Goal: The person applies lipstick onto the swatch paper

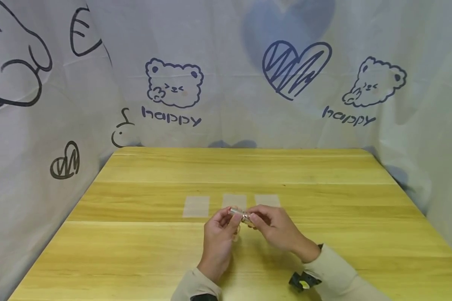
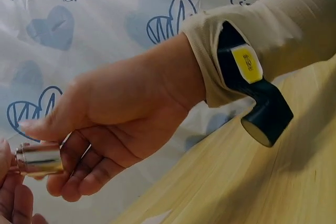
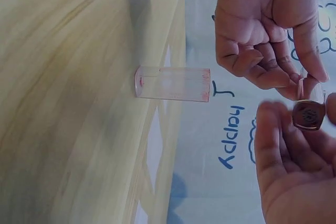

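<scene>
Between both hands, above the table, is a small shiny lipstick tube (image 1: 236,212), with a silvery section and a reddish tip towards the left. My left hand (image 1: 216,242) pinches its left part between thumb and fingers. From the other side, my right hand (image 1: 280,230) pinches the gold base. The left wrist view shows a gold cylinder (image 2: 41,160) by the right fingertips, while the right wrist view shows a dark squarish end (image 3: 308,115). A clear cap (image 3: 173,84) stands upright on the table near the hands; in the head view the left hand partly covers it.
Three pale rectangles lie in a row on the wooden table (image 1: 135,242): a left one (image 1: 196,206), a middle one (image 1: 235,200) and a right one (image 1: 267,200). White cloth (image 1: 226,96) with drawings hangs behind and at the sides.
</scene>
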Action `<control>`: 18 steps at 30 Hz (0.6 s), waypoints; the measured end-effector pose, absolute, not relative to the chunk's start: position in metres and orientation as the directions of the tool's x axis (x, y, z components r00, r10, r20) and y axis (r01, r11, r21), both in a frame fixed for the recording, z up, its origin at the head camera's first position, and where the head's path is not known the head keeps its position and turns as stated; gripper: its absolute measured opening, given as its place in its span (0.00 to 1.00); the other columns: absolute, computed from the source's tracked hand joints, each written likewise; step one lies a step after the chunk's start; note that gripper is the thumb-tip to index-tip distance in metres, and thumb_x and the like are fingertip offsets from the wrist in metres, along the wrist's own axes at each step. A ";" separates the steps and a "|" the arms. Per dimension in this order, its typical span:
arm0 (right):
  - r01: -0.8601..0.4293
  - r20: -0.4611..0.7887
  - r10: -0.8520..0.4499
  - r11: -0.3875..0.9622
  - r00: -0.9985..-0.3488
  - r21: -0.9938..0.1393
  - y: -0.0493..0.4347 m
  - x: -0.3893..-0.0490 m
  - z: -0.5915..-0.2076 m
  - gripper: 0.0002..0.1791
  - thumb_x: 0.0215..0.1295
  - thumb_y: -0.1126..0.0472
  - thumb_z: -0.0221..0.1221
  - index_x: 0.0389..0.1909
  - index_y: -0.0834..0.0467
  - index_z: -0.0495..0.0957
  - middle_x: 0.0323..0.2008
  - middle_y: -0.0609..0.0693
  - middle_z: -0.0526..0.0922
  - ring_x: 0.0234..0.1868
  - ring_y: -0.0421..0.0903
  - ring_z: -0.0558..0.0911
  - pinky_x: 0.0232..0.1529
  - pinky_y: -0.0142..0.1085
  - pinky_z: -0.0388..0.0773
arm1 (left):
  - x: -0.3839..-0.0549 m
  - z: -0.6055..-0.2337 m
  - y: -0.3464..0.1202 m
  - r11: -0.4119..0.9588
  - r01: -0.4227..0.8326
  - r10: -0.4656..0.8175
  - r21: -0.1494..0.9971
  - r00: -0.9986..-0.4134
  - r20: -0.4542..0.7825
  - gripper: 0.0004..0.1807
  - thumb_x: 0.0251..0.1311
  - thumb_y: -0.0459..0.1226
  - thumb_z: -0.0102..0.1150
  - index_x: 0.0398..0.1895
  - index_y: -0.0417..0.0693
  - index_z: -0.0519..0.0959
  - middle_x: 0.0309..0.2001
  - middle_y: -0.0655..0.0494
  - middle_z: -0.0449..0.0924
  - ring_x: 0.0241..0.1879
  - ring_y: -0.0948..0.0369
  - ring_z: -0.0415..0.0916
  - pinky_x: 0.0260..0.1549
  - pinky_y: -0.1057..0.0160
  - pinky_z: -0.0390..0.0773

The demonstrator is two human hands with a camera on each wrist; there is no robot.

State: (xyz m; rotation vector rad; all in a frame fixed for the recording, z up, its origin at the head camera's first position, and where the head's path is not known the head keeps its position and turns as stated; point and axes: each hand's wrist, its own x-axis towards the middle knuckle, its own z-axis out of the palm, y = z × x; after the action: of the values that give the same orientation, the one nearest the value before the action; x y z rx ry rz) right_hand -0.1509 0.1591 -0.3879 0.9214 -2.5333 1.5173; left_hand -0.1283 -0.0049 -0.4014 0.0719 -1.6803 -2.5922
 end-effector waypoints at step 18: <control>-0.578 0.413 -0.450 0.337 -0.792 -0.743 0.155 -0.151 -0.393 0.10 0.71 0.67 0.54 0.45 0.66 0.80 0.33 0.55 0.85 0.28 0.44 0.84 0.30 0.33 0.82 | -0.127 -0.401 -0.003 -0.443 -0.003 -0.111 0.897 -0.992 -0.058 0.14 0.62 0.28 0.61 0.47 0.28 0.75 0.38 0.52 0.81 0.34 0.66 0.73 0.29 0.73 0.72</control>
State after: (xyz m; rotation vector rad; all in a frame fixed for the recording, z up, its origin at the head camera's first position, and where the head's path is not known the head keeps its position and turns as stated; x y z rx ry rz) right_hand -0.1511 0.1546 -0.3929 0.9512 -2.4563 1.4526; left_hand -0.1270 -0.0032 -0.4008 0.1661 -1.6228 -2.6102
